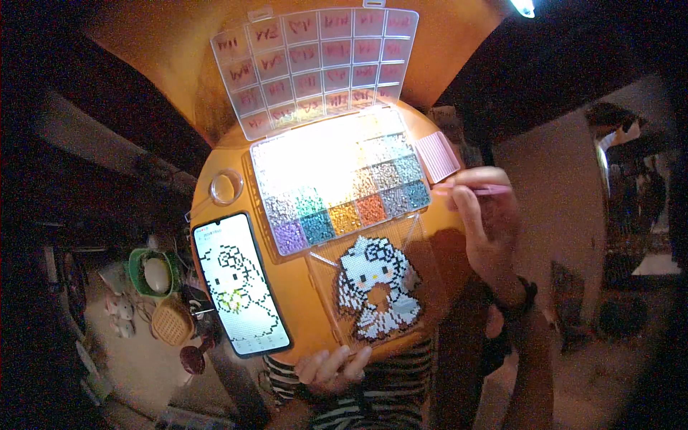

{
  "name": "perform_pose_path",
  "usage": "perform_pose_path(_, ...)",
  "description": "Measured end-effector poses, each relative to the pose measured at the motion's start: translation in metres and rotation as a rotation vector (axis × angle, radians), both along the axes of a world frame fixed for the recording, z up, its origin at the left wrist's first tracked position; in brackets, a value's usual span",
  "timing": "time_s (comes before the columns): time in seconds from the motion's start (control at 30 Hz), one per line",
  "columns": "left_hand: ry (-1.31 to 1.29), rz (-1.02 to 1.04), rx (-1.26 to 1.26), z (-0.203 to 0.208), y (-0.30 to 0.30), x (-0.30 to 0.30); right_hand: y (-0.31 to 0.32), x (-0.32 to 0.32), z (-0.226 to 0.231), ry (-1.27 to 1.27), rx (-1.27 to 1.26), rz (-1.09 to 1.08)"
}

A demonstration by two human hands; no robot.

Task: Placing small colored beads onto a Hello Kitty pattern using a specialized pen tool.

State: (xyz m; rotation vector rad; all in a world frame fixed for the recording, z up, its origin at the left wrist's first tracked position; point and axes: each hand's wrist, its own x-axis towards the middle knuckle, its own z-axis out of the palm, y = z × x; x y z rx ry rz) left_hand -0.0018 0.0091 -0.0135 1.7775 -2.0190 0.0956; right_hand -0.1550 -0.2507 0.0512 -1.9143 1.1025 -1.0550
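My right hand (481, 215) is closed around a slim pink pen-like tool (494, 190), held beside the bead box and just below a pink ridged tray (438, 156). Whether the tool's tip touches anything is too small to tell. My left hand (331, 367) rests at the table's near edge, fingers apart, fingertips by the near edge of a clear pegboard (324, 297). On that board lies a white cat figure made of small fuse beads (365, 269), outlined in black, with a bare gap in its middle. Beyond it stands an open compartment box of coloured beads (371, 208).
The box's clear lid (315, 68) stands raised at the back, handwriting on its cells. A phone (242, 287) showing a bead pattern lies left of the board, below a round clear dish (226, 188). Glare whitens several compartments. A green basket (152, 272) sits left of the orange table (215, 168).
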Motion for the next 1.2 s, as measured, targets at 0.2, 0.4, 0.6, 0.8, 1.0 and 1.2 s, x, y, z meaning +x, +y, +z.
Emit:
perform_pose_path(0.2, 0.08, 0.018, -0.025, 0.008, -0.009, -0.003, -0.041, 0.014, -0.009, -0.113, 0.021, 0.083)
perform_pose_path(0.4, 0.039, 0.014, -0.11, 0.004, -0.011, -0.001, -0.054, 0.023, -0.015, -0.076, 0.052, 0.04)
perform_pose_path(0.6, -0.007, 0.041, -0.144, 0.005, -0.013, -0.002, -0.062, 0.024, -0.017, 0.0, -0.022, 0.039)
perform_pose_path(0.8, 0.008, 0.044, -0.093, 0.002, -0.008, -0.005, -0.06, 0.023, -0.018, -0.046, -0.006, 0.06)
perform_pose_path(1.0, 0.009, 0.027, -0.062, 0.007, -0.009, -0.002, -0.058, 0.023, -0.016, 0.014, 0.024, 0.039)
perform_pose_path(1.2, 0.006, 0.057, -0.139, -0.001, -0.009, -0.006, -0.06, 0.024, -0.017, 0.042, 0.009, 0.071)
